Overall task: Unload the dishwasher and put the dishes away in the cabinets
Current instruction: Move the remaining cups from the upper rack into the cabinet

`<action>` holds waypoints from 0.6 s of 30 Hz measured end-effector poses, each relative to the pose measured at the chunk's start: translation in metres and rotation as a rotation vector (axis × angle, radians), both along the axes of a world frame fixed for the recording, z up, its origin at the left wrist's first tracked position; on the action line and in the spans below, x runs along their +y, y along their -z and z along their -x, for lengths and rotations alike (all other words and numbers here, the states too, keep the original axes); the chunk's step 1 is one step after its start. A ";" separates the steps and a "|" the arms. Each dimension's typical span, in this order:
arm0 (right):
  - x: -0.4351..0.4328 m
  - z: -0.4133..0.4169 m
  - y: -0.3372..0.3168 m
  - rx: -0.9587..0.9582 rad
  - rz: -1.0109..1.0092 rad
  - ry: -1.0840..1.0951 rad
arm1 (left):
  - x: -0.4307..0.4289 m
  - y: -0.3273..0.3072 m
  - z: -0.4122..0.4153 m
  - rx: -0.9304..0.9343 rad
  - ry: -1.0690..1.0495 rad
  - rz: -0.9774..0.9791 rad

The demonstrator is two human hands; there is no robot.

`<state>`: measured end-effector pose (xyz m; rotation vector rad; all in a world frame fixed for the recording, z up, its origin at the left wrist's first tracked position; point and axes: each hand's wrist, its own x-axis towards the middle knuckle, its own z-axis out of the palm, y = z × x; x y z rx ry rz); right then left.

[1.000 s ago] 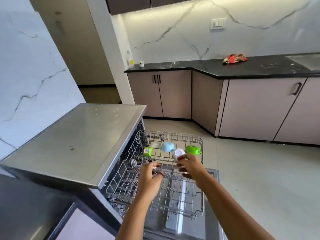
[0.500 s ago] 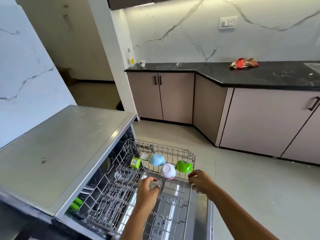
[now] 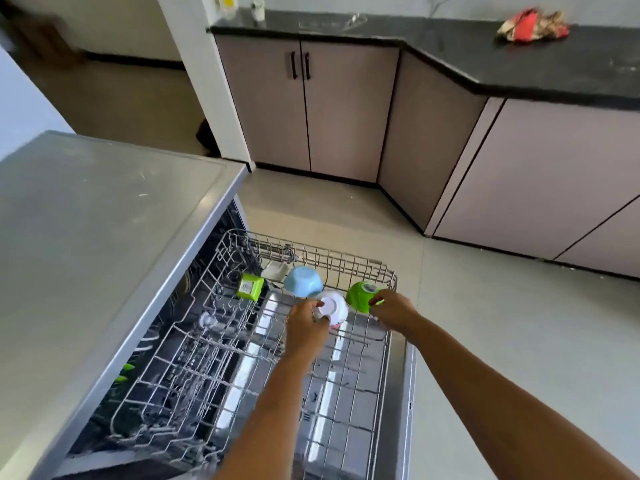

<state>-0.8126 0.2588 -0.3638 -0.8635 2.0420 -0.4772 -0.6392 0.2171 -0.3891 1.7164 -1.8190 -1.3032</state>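
Note:
The wire rack (image 3: pixel 325 258) is pulled out of the dishwasher over the open door (image 3: pixel 403 393). At its far end stand an upturned blue bowl (image 3: pixel 303 280), a white bowl (image 3: pixel 334 308), a green bowl (image 3: pixel 360 296) and a green square cup (image 3: pixel 250 286). My left hand (image 3: pixel 306 325) has its fingers on the white bowl's near edge. My right hand (image 3: pixel 393 311) grips the rim of the green bowl. A small white dish (image 3: pixel 275 270) lies behind the blue bowl.
The dishwasher's steel top (image 3: pixel 90 220) fills the left. Beige base cabinets (image 3: pixel 311 105) with black handles run under a black counter (image 3: pixel 519 60) holding a red cloth (image 3: pixel 531 29). Tiled floor (image 3: pixel 502 323) spreads to the right. Green items (image 3: pixel 124 372) show in the lower rack.
Both hands have moved forward from the rack's bars to the bowls: the left onto the white bowl, the right onto the green one. The camera has tilted down and come closer.

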 end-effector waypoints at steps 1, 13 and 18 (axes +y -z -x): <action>-0.008 0.001 0.005 0.008 0.004 -0.003 | -0.009 0.006 0.001 -0.015 0.014 -0.008; -0.073 0.011 0.086 0.221 -0.211 -0.059 | -0.065 0.083 0.027 -0.140 0.117 -0.038; -0.084 0.016 0.126 0.211 -0.275 -0.017 | -0.076 0.117 0.040 -0.194 0.172 -0.065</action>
